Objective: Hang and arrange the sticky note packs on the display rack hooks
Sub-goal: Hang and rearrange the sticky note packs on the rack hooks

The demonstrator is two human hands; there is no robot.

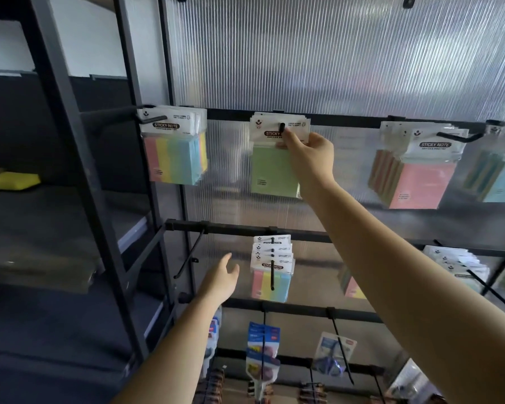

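A green sticky note pack [271, 170] hangs on the middle hook [282, 128] of the top rail. My right hand [309, 154] pinches the white header of that pack at its right side, thumb near the hook tip. My left hand [220, 277] hovers lower down with relaxed fingers, holding nothing, just left of a bunch of multicolour packs [271, 269] on the second rail. More packs hang on the top rail: multicolour ones [174, 150] at the left, pink ones [420, 170] and blue ones [499, 173] at the right.
An empty black hook [188, 255] sticks out on the second rail beside my left hand. Blue-carded goods [263, 354] and scissors [334, 357] hang on lower rails. A dark metal shelf frame [79, 158] stands at the left, with a yellow sponge [12, 180] on it.
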